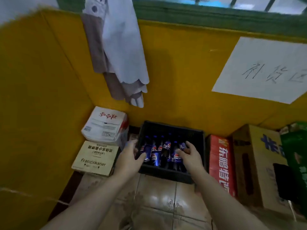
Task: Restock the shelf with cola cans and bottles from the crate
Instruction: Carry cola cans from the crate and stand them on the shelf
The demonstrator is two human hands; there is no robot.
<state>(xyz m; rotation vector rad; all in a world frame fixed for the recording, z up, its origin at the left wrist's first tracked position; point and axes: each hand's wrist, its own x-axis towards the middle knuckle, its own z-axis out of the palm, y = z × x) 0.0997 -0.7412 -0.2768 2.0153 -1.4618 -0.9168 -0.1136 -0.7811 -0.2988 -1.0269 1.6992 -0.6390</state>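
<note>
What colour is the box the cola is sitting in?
The crate is black. The head view, the only one here, shows it on the floor.

A shop's stock corner is showing: stacked cartons point(95, 158) are sitting on the tiled floor point(157, 196) left of the left grip point(131, 156), drink cartons point(221, 163) are standing right of the right grip point(189, 155), and a handwritten notice point(264, 68) is hanging on the yellow wall point(182, 80) above.

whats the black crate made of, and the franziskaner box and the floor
Black crate: likely moulded plastic, matte, with thin rigid walls.
Franziskaner box: printed cardboard, pale tan and dull, with folded edges.
Floor: seems to be glazed ceramic tile, beige; grout lines and a soft sheen show.
</note>
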